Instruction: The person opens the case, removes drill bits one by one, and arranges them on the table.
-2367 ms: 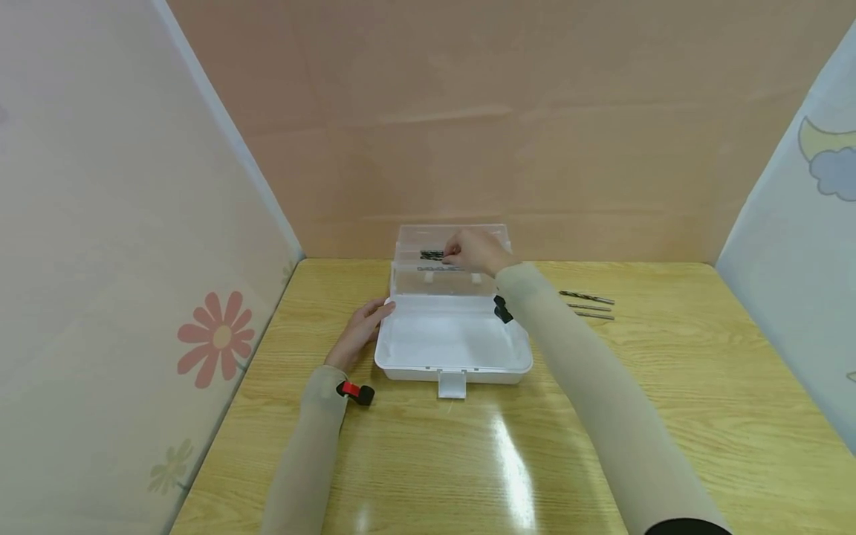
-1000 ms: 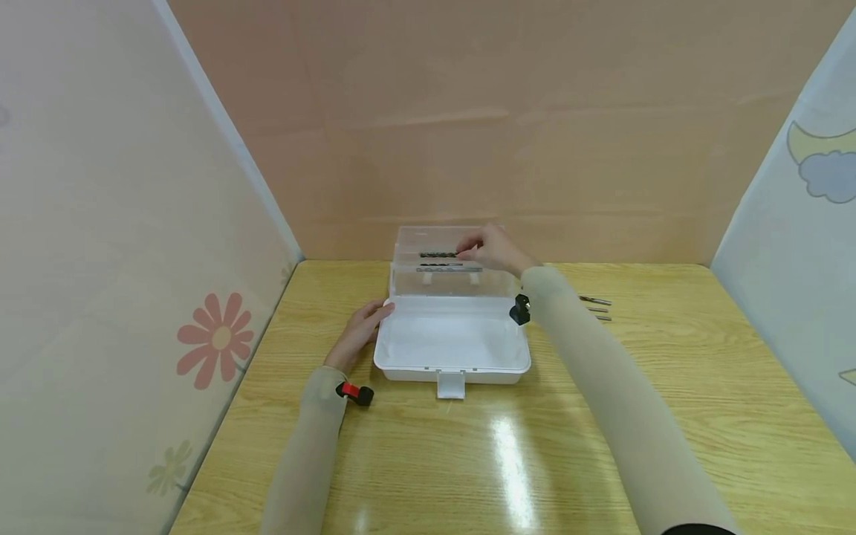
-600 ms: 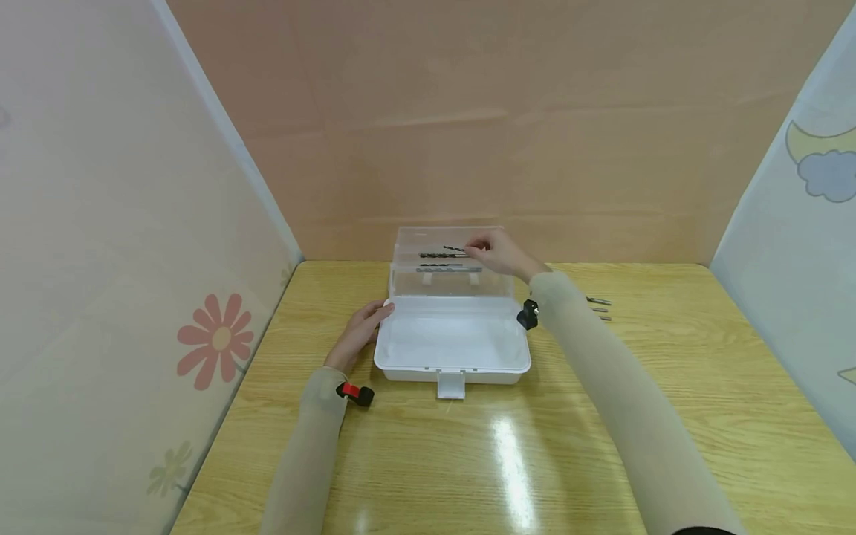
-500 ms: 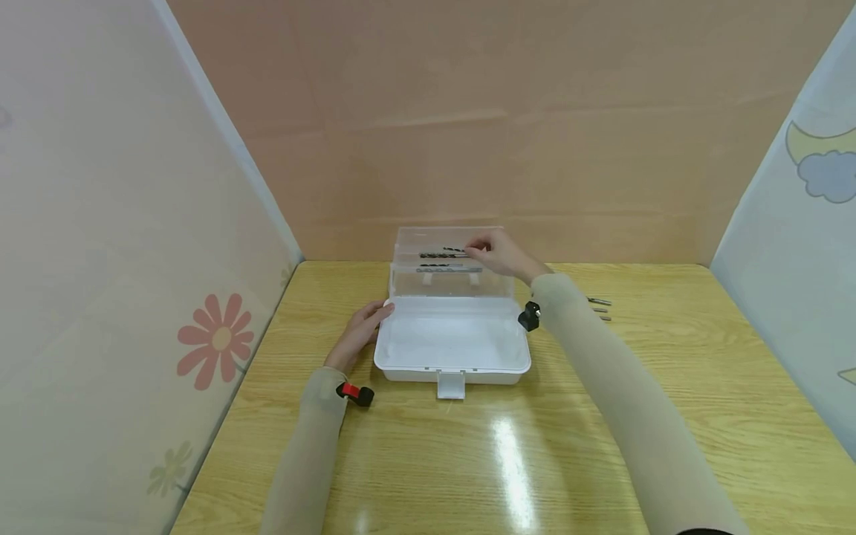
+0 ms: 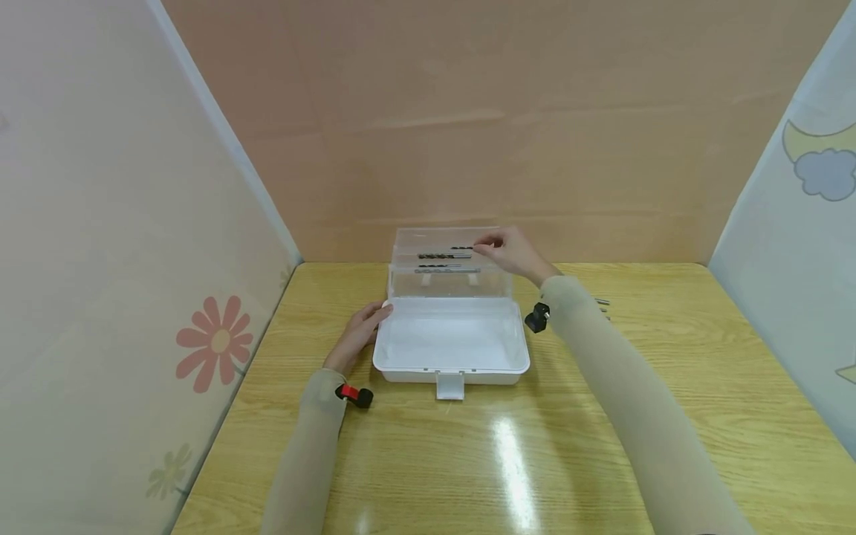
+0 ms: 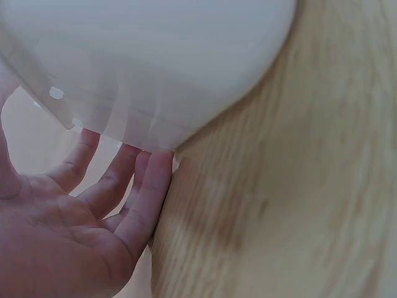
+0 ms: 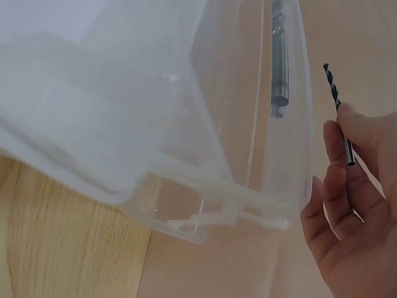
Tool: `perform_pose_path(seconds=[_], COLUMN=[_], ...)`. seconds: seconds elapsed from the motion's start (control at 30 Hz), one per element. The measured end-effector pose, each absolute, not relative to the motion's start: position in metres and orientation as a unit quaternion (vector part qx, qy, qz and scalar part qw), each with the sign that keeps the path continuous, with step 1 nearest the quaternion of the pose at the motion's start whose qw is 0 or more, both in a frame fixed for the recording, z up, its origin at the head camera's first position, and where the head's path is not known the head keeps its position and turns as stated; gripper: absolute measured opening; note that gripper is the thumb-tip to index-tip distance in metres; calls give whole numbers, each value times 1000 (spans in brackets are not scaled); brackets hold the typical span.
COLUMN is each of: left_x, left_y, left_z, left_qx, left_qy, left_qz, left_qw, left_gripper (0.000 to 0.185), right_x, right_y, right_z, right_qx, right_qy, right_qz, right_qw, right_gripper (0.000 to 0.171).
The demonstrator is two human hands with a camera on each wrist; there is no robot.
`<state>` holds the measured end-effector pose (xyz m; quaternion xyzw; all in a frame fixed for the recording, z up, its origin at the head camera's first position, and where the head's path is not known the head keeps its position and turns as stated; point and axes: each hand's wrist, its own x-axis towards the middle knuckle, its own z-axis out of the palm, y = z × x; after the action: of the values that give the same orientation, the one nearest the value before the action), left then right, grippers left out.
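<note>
Both arms in snug beige sleeves (image 5: 602,386) reaching to the wrists; hands bare. Left wrist: small camera unit (image 5: 354,394), black body with a red part. Right wrist: small black camera unit (image 5: 537,317), a pale spot on its face. No rings or watch visible.

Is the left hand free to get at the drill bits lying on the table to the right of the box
Probably not: the left hand rests against the box, and the loose drill bits lie beyond the box and right arm.
</note>
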<state>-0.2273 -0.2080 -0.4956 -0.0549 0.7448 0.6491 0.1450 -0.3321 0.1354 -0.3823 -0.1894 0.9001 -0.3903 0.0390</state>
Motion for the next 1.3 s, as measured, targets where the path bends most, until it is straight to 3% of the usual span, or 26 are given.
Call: perform_pose_path(seconds=[0.97,1.3], left_x=[-228,-227], left_y=[-211,-210], left_z=[-494,-494], left_qx=[-50,-50], left_qy=[744,744], left_qz=[650,650], left_qw=[148,149], left_gripper=[83,80], right_x=[-307,-297], right_y=[179,203], right_z=[-385,-405], right_qx=[-163,-177], right_qy=[908,910], right_qz=[-387,-375], right_qw=[13,-10], right_gripper=[31,33])
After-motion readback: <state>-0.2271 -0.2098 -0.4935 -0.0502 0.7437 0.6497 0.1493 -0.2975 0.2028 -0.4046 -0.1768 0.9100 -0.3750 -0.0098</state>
